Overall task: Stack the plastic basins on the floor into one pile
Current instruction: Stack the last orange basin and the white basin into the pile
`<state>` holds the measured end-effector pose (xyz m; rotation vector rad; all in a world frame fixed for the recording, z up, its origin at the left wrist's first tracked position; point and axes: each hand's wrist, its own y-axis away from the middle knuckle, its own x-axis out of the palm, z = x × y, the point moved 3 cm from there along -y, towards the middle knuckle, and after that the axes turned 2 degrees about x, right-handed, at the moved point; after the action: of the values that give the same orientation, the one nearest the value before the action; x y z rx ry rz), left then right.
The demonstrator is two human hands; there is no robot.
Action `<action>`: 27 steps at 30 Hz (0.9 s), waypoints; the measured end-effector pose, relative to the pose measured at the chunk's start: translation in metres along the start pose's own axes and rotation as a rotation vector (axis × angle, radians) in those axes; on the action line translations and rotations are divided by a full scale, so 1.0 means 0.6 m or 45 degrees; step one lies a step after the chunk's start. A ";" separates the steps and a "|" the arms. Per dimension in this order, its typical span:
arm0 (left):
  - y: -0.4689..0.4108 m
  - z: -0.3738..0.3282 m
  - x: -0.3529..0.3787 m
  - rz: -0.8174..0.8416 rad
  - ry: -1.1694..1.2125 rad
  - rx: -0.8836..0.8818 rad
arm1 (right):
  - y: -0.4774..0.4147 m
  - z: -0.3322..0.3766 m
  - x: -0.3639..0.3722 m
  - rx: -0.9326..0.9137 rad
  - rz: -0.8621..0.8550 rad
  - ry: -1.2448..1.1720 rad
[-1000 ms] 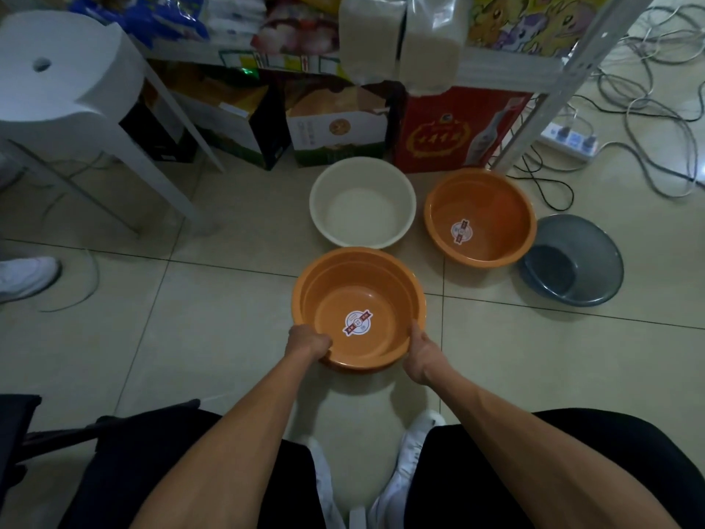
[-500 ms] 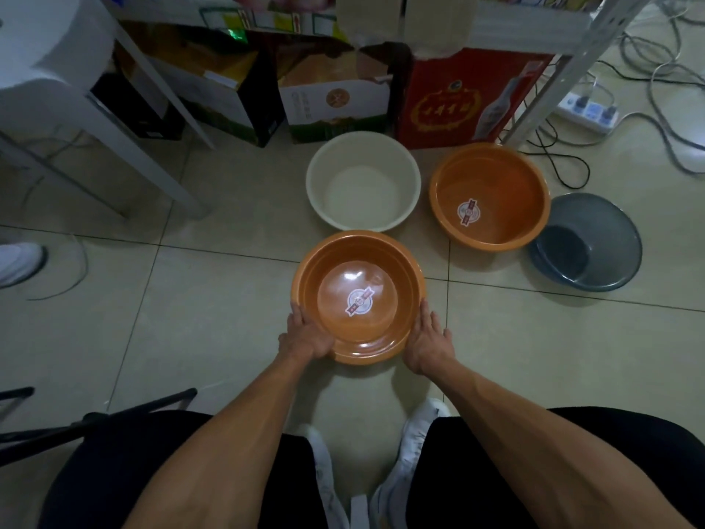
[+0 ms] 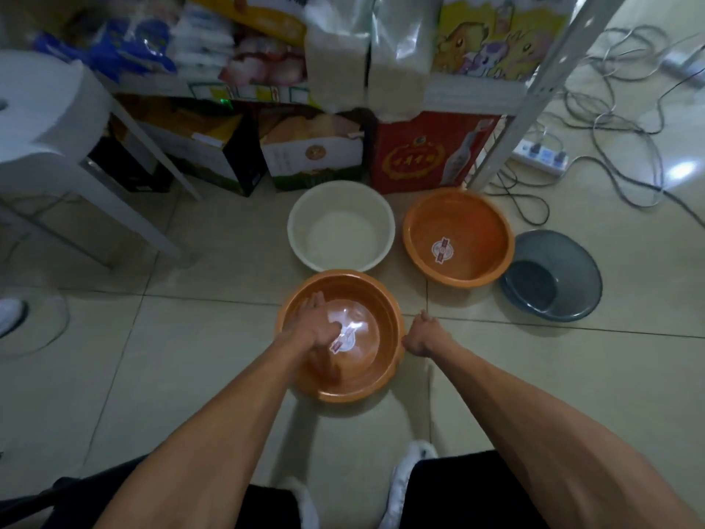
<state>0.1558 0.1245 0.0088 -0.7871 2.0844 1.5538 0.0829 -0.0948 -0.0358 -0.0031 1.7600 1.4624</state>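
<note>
Four basins sit apart on the floor: near orange basin point(image 3: 366, 379), far orange basin point(image 3: 457, 238), cream basin point(image 3: 340, 225), grey basin point(image 3: 551, 274) at right. They are judged light, stiff and slick, best gripped at opposite rims. The left hand point(image 3: 313, 326) is spread open inside the near one, gripping nothing; the right hand point(image 3: 421, 336) is loosely curled just outside its rim, empty.

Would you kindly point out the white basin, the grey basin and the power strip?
white basin point(image 3: 340, 238): head view, on its inside bottom.
grey basin point(image 3: 531, 286): head view, on its dark inside bottom.
power strip point(image 3: 543, 157): head view, on its white top face.
</note>
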 end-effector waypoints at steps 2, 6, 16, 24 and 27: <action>-0.023 -0.069 -0.017 -0.046 -0.001 0.114 | -0.008 -0.033 -0.055 0.016 -0.072 -0.151; -0.093 -0.202 -0.017 -0.085 0.027 0.284 | -0.064 -0.123 -0.134 0.121 -0.282 -0.669; -0.275 -0.312 0.108 -0.105 0.884 0.012 | -0.238 -0.196 -0.126 0.422 -0.489 -1.448; -0.252 -0.326 0.052 -0.240 1.322 0.006 | -0.215 -0.209 -0.148 0.556 -0.522 -1.795; -0.195 -0.324 -0.004 -0.333 1.395 0.040 | -0.162 -0.208 -0.187 0.480 -0.565 -1.785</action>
<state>0.2349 -0.0865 -0.0184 -2.1375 2.4738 0.9946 0.1317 -0.2817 -0.0520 0.6263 0.7218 0.4610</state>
